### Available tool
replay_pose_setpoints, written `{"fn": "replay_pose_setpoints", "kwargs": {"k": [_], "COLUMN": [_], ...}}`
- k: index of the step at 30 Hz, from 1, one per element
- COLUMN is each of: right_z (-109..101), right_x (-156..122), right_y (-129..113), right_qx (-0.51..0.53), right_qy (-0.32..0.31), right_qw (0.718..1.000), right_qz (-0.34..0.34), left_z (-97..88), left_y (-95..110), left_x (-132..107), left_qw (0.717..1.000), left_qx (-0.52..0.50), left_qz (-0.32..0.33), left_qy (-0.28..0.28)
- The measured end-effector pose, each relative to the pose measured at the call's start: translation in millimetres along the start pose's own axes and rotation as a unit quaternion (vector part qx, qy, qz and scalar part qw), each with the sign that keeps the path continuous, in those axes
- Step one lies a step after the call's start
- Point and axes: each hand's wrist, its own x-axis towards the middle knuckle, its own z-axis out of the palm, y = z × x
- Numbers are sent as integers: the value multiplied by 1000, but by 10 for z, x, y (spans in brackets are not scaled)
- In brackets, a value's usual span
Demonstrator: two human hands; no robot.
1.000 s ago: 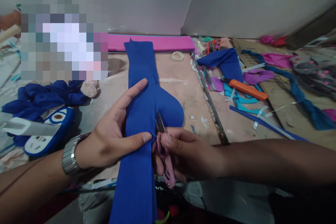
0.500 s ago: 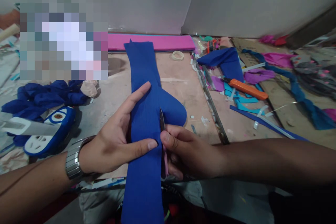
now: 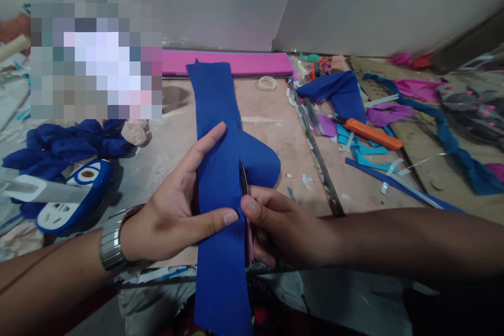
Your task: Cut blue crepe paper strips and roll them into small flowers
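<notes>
A long blue strip (image 3: 220, 268), which looks like folded crepe paper, runs lengthwise in front of me and hangs past the table's near edge. My left hand (image 3: 173, 210) grips it from the left, thumb and forefinger on top, the other fingers hidden beneath. In my right hand (image 3: 271, 226) is a pair of scissors (image 3: 244, 178) with pink handles, the dark blade lying along the strip's right edge. A rounded blue flap (image 3: 260, 160) bulges out to the right beyond the blade.
A pink folded stack (image 3: 260, 64) lies along the back, with a tape ring (image 3: 267, 83) before it. To the right are an orange cutter (image 3: 372, 134) and coloured scraps. Blue ruffled pieces (image 3: 74, 139) and a blue-and-white power strip (image 3: 74, 205) sit left.
The lower end of the blue strip has shifted up and slightly right, so its bottom edge now shows. Both hands stay almost in place.
</notes>
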Motion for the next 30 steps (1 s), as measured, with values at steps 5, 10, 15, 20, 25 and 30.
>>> {"fn": "replay_pose_setpoints", "kwargs": {"k": [5, 10, 15, 20, 25, 30], "right_z": [-14, -9, -7, -11, -6, -20], "right_x": [3, -3, -6, -7, -10, -5], "right_y": [-11, -4, -14, -18, -17, -20], "right_qx": [-6, 0, -4, -6, -7, -10], "right_qy": [-10, -7, -5, -2, 9, -3], "right_qw": [1000, 1000, 1000, 1000, 1000, 1000], "right_qz": [-1, -7, 0, -2, -3, -10], "left_z": [-2, 2, 6, -2, 8, 21], "left_y": [-7, -11, -6, -7, -5, -8], "left_x": [-3, 0, 3, 6, 11, 10], "left_qw": [1000, 1000, 1000, 1000, 1000, 1000], "left_qx": [7, 5, -1, 13, 13, 0], "left_qz": [4, 6, 5, 6, 7, 2], "left_qy": [0, 3, 10, 0, 3, 6]}}
